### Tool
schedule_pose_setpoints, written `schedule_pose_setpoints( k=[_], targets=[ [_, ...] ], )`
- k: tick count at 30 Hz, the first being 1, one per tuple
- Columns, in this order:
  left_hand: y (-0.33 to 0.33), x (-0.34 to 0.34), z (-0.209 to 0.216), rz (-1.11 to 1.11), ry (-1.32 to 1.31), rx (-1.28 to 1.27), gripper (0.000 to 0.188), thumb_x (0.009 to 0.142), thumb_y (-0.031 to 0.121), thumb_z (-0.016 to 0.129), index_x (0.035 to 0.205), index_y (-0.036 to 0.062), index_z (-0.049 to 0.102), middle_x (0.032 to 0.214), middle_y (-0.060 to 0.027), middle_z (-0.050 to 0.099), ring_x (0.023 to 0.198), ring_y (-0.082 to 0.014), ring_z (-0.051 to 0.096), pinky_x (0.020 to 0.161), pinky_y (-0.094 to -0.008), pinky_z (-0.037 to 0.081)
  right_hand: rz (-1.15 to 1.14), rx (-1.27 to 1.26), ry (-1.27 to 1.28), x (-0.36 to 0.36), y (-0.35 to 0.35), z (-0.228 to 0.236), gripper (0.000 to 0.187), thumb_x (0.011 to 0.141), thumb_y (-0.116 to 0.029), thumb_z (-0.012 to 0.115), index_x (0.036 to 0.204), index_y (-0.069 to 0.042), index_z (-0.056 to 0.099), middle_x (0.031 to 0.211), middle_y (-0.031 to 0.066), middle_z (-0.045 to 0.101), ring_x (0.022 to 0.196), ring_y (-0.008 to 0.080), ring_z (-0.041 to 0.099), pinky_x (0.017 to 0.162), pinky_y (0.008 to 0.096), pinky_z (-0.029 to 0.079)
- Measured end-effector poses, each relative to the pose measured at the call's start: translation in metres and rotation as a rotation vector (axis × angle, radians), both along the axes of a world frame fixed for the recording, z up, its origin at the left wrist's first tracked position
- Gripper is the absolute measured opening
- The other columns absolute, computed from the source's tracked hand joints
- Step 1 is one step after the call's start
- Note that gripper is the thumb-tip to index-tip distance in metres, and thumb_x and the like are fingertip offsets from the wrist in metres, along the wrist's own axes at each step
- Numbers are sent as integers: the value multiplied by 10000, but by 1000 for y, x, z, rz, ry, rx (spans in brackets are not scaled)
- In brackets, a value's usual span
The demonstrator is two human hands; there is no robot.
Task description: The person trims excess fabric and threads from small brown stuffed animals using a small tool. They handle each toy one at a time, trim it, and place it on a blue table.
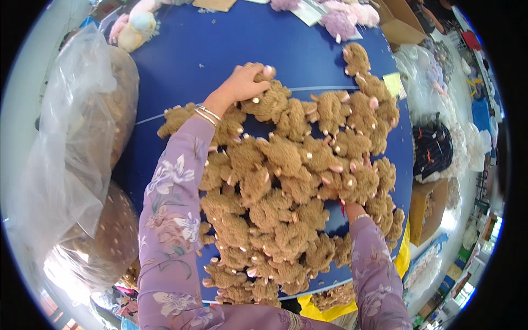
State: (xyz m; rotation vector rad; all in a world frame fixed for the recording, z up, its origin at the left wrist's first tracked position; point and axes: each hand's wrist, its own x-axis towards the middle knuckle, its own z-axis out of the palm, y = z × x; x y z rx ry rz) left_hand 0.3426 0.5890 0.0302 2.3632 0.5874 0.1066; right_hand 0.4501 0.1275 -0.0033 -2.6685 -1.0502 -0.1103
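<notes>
Many small brown plush animals with pink ears and pale paw tips lie heaped over the blue table. At the far side of the heap my left hand is closed on the end of one brown plush toy, fingers curled over its top. My right hand is at the right part of the heap, against another brown plush toy. That toy hides its fingers, so their grip cannot be seen. A bit of red shows beside this hand.
Large clear plastic bags with brown plush stand along the left side. Pastel plush toys lie at the far edge. A yellow note sits at the right edge, and a cardboard box stands beyond it. Yellow bags are below the near edge.
</notes>
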Motion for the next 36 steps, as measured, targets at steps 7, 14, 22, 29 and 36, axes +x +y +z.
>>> schedule_pose_setpoints(
  k=[7, 14, 22, 29, 36],
  targets=[
    [-135, -18, 31, -109, 140, -128, 796, 721, 403, 722, 1350, -7, 455, 1304, -242, 507, 1179, -338, 514, 1015, -375, 407, 103, 110, 33, 16, 31, -18, 393, 897, -261, 564, 1222, -40, 560, 1247, 112, 560, 1182, 288, 504, 1003, 440, 395],
    [-244, -49, 93, -163, 116, -442, 589, 733, 174, 638, 1266, -17, 479, 1051, -139, 602, 820, -205, 611, 785, -330, 524, 320, -266, 258, 29, 23, 16, 348, 884, -236, 571, 1160, -25, 591, 1165, 153, 604, 1092, 318, 566, 922, 428, 452],
    [-263, -139, 138, -135, -233, -259, 620, 868, 252, 662, 1386, 12, 420, 1402, -100, 477, 1264, -224, 481, 1041, -359, 407, 433, -719, 326, 11, -63, 183, 215, 870, -123, 527, 983, -4, 666, 905, 204, 671, 900, 366, 651, 770, 442, 517],
    [-28, -245, 34, 711, -24, -20, 793, 852, 629, 531, 1392, 53, 451, 1428, -245, 423, 1327, -372, 406, 1089, -440, 311, -124, -37, 922, -70, -168, 190, 282, 942, -216, 541, 1144, -35, 619, 966, 130, 673, 935, 233, 632, 847, 332, 477],
    [-129, -186, 10, 419, 186, -80, 987, 740, 724, 586, 1434, 50, 392, 1433, -283, 384, 1353, -428, 338, 1128, -466, 258, -206, 76, 916, -128, -61, 176, 937, 696, -394, 822, 1422, -26, 359, 1380, 221, 476, 1247, 303, 492, 1002, 414, 420]
  ],
)
